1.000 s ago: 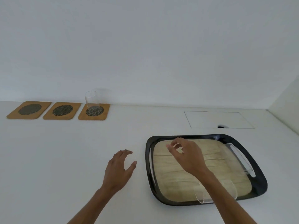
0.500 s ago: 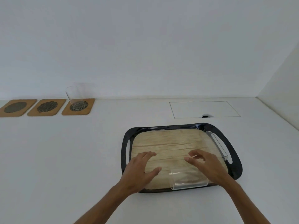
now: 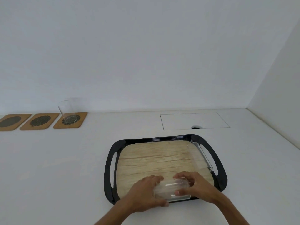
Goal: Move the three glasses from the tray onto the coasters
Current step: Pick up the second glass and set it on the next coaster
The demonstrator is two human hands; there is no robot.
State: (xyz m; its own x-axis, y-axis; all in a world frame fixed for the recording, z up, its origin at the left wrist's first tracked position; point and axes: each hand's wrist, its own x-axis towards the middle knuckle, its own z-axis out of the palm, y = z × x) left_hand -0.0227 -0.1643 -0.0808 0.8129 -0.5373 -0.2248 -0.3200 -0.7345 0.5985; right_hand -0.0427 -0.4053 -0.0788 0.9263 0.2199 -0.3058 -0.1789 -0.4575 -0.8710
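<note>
Step in hand, as judged: collecting the second glass. A clear cylindrical glass tumbler lying on its side (image 3: 172, 190) sits at the lower edge of the black-rimmed, wood-patterned serving tray (image 3: 215, 150), lower centre of frame. The left hand (image 3: 146, 194) cups its left end and the right hand (image 3: 196, 189) wraps its right end, fingers curled against the glass on both sides.

Recommended handling: the glass is smooth and lies flat, so it should be turned upright before lifting, then carried in one firm hand to the vacant wooden coaster with dark mesh centre (image 3: 40, 121), upper left of frame. Set it down square on the mesh.

A further clear glass lying on its side (image 3: 198, 157) rests along the tray's right rim, untouched. One upright clear glass (image 3: 66, 111) stands on the rightmost wooden coaster (image 3: 81, 118); the leftmost coaster (image 3: 9, 121) is bare.

Surface: a plain white counter (image 3: 65, 168), with an outlined rectangular panel (image 3: 194, 120) at upper right. White walls meet in a corner at right.
</note>
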